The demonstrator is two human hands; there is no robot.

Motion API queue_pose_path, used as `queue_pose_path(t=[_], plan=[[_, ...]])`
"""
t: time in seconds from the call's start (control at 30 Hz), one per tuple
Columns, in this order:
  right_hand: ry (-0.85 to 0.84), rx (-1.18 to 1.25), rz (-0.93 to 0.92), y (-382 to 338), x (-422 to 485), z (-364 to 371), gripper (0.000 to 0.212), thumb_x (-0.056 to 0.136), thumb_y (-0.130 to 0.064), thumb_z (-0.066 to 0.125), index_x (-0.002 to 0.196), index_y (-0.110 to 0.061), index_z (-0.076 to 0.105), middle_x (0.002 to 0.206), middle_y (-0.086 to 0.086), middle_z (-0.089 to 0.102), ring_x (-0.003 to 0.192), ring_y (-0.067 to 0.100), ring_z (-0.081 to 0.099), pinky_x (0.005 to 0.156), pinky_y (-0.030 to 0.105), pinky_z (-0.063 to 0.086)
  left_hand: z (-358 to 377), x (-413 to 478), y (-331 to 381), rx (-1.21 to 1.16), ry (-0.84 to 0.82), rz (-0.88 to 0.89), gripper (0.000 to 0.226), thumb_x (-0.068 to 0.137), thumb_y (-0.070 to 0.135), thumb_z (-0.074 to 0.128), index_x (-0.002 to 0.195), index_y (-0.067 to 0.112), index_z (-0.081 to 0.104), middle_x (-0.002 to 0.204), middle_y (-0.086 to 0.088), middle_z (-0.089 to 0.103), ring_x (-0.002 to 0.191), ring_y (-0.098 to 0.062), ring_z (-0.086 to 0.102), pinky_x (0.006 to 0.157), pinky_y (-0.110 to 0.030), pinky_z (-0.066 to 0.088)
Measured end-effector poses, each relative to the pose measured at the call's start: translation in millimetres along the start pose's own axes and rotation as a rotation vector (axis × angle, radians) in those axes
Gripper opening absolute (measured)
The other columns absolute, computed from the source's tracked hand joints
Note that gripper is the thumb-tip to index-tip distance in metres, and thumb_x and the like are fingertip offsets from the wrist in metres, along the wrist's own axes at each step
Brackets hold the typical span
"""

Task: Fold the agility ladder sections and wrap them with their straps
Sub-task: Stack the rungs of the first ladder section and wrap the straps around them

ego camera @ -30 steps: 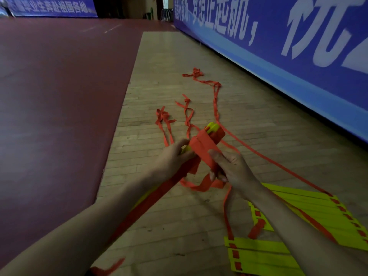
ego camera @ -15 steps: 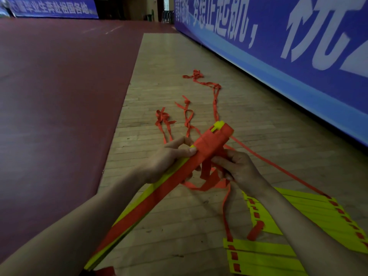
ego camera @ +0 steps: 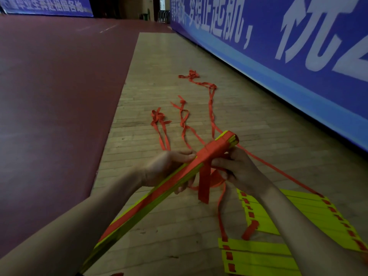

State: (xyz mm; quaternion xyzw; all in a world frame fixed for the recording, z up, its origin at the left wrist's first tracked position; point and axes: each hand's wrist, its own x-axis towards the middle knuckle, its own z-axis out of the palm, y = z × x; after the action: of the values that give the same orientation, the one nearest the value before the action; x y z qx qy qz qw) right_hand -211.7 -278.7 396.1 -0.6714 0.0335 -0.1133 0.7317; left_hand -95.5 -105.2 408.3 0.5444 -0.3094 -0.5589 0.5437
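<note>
The folded bundle (ego camera: pixel 159 194) slants from 7 to 1 o'clock, its far end already bound by a strap (ego camera: pixel 215 150) whose tail hangs loose. The left hand (ego camera: pixel 169 168) grips the bundle and the right hand (ego camera: pixel 237 168) pinches the strap. Flat rungs (ego camera: pixel 298 212) at 4 o'clock seem not yet folded.

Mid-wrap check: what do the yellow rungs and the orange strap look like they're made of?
Rungs: probably thin rigid plastic, bright yellow, smooth with slight sheen; they lie flat, and the bundle gripped by the left hand juts out straight. Strap: likely woven nylon-type webbing, matte orange; it hangs limp and twists on the floor. Weave too small to see.
</note>
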Motion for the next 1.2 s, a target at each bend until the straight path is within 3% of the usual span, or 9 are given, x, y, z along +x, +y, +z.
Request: queue_pose_path(t=[0.13, 0.23, 0.3, 0.47, 0.57, 0.73, 0.83, 1.0, 1.2], plan=[[0.180, 0.070, 0.011, -6.6, 5.1, 0.2, 0.013, 0.073, -0.010, 0.066, 0.084, -0.010, 0.058, 0.047, -0.009, 0.051, 0.036, 0.001, 0.038, 0.033, 0.012, 0.019, 7.2, 12.2, -0.4, 0.202, 0.172, 0.016, 0.050, 0.088, 0.061, 0.045, 0.090, 0.015, 0.063, 0.080, -0.010, 0.059, 0.065, -0.021, 0.055, 0.061, -0.033, 0.047], [0.286, 0.076, 0.044, -6.2, 8.9, -4.3, 0.006, 0.080, -0.009, 0.067, 0.081, -0.012, 0.062, 0.045, -0.008, 0.048, 0.035, 0.001, 0.037, 0.033, 0.012, 0.020, 12.2, 21.3, -6.1, 0.434, 0.253, 0.034, 0.041, 0.077, 0.051, 0.067, 0.104, 0.021, 0.064, 0.085, -0.007, 0.062, 0.071, -0.017, 0.059, 0.070, -0.038, 0.051], [0.339, 0.075, 0.060, -3.0, 11.6, -5.6, 0.005, 0.082, -0.009, 0.067, 0.082, -0.011, 0.063, 0.044, -0.007, 0.047, 0.034, 0.002, 0.035, 0.032, 0.013, 0.020, 13.3, 30.3, -13.1, 0.526, 0.346, 0.059, 0.031, 0.074, 0.047, 0.077, 0.095, 0.027, 0.066, 0.081, -0.002, 0.065, 0.065, -0.011, 0.061, 0.067, -0.035, 0.053], [0.421, 0.091, 0.049, -0.5, 18.5, -9.3, 0.010, 0.078, -0.015, 0.074, 0.083, -0.013, 0.066, 0.053, 0.000, 0.043, 0.039, 0.007, 0.029, 0.033, 0.016, 0.019, 13.8, 43.0, -19.1, 0.675, 0.638, 0.071, 0.049, 0.074, 0.072, 0.057, 0.083, 0.025, 0.067, 0.068, 0.000, 0.069, 0.061, -0.014, 0.068, 0.061, -0.030, 0.057], [0.411, 0.067, 0.041, -1.9, 20.1, -7.6, 0.011, 0.076, -0.015, 0.075, 0.084, -0.013, 0.067, 0.056, 0.001, 0.045, 0.042, 0.008, 0.031, 0.033, 0.015, 0.021, 15.0, 41.8, -22.7, 0.852, 0.738, 0.096, 0.038, 0.083, 0.067, 0.053, 0.083, 0.030, 0.063, 0.065, 0.003, 0.068, 0.059, -0.011, 0.067, 0.066, -0.038, 0.059], [0.386, 0.064, 0.087, -4.4, 17.2, -13.7, 0.011, 0.079, -0.016, 0.073, 0.075, -0.011, 0.064, 0.047, -0.003, 0.048, 0.032, 0.004, 0.033, 0.031, 0.014, 0.022, 12.2, 36.2, -24.5, 0.982, 0.700, 0.213, 0.032, 0.085, 0.052, 0.056, 0.098, 0.023, 0.050, 0.076, 0.000, 0.067, 0.067, -0.023, 0.066, 0.066, -0.046, 0.055], [0.392, 0.045, 0.098, -4.0, 13.5, -17.8, 0.014, 0.077, -0.021, 0.074, 0.075, -0.012, 0.064, 0.046, -0.003, 0.049, 0.032, 0.005, 0.032, 0.032, 0.015, 0.022, 12.7, 34.6, -24.7, 0.999, 0.653, 0.269, 0.025, 0.087, 0.030, 0.064, 0.104, 0.015, 0.053, 0.086, -0.007, 0.067, 0.072, -0.024, 0.066, 0.067, -0.048, 0.054], [0.433, 0.115, 0.051, -8.8, 7.7, -21.1, 0.016, 0.081, -0.024, 0.073, 0.079, -0.013, 0.062, 0.048, -0.003, 0.048, 0.034, 0.006, 0.033, 0.033, 0.017, 0.021, 22.4, 36.6, -12.2, 0.842, 0.536, 0.257, 0.034, 0.085, 0.007, 0.065, 0.114, 0.015, 0.049, 0.086, -0.010, 0.063, 0.064, -0.022, 0.062, 0.062, -0.044, 0.055], [0.337, 0.046, 0.083, -20.5, -19.2, -36.1, 0.016, 0.084, -0.022, 0.070, 0.080, -0.012, 0.059, 0.053, -0.002, 0.055, 0.038, 0.008, 0.040, 0.037, 0.019, 0.028, 51.1, 33.5, 2.5, 0.844, 0.415, 0.164, 0.026, 0.089, 0.007, 0.058, 0.115, 0.008, 0.052, 0.079, -0.008, 0.063, 0.060, -0.023, 0.055, 0.054, -0.038, 0.047]])
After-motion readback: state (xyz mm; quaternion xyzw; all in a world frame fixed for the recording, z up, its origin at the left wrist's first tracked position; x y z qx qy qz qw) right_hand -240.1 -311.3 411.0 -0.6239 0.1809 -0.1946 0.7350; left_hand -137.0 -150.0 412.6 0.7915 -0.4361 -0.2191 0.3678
